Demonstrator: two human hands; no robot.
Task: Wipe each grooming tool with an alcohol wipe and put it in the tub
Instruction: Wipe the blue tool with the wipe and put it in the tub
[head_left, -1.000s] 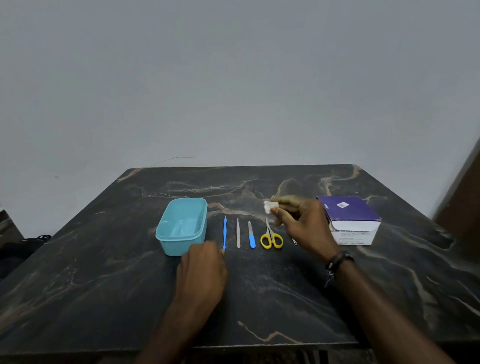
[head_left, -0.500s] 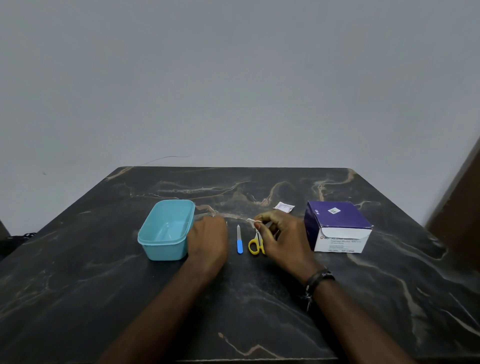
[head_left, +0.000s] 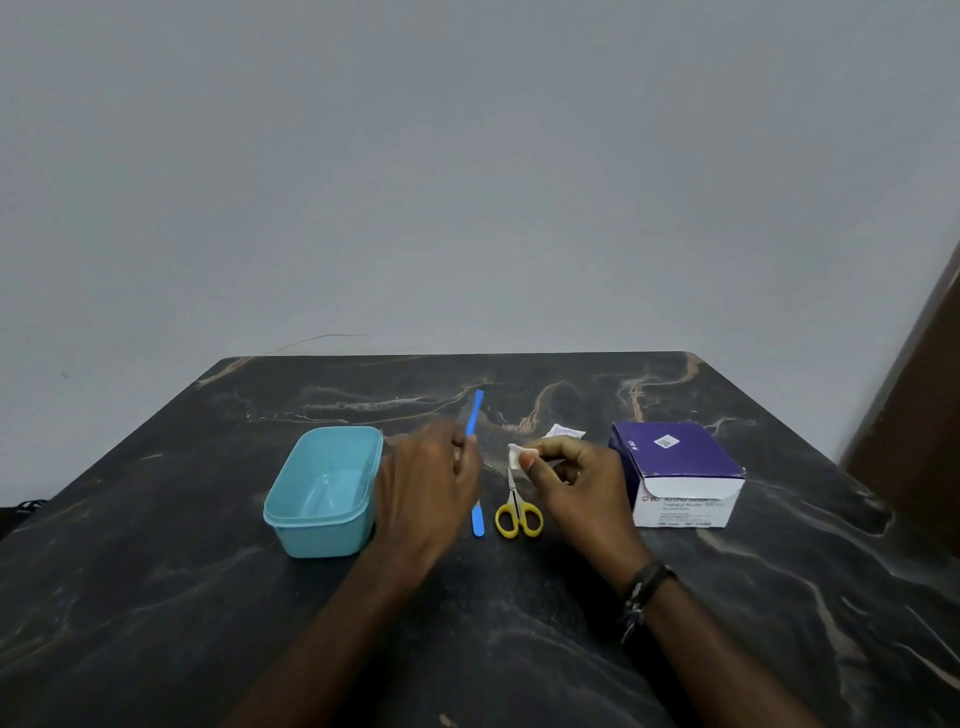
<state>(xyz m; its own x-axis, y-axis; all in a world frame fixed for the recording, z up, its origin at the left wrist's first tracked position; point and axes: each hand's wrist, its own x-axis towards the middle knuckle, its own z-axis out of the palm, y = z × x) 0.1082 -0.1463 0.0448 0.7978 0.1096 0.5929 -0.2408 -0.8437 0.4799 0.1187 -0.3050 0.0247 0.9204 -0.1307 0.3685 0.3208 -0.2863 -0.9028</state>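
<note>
Grey wall stands behind a dark marbled tabletop (head_left: 519, 649) with pale and rust veins, seen from the single head view.

Both forearms reach forward from the lower edge, converging toward the middle of the tabletop. The left hand (head_left: 423, 493) is raised just right of the teal tub (head_left: 324, 491), back toward the camera, its fingers curled round the lower end of a thin blue tool (head_left: 474, 414) that points up and away; the hand is somewhat blurred. The right hand (head_left: 574, 480) hovers beside it, thumb and forefinger pinching a small white wipe (head_left: 514, 457), the other fingers curled loosely behind. A dark band (head_left: 647, 584) circles the right wrist.

Between the 2 hands, a blue-handled file (head_left: 478, 519) and yellow-handled scissors (head_left: 517, 512) lie on the tabletop, scissor blades pointing away under the wipe. The tub sits open with nothing visible inside. A torn white wrapper (head_left: 563, 431) lies beyond the right hand, and a purple and white swab box (head_left: 675, 470) stands to its right.
</note>
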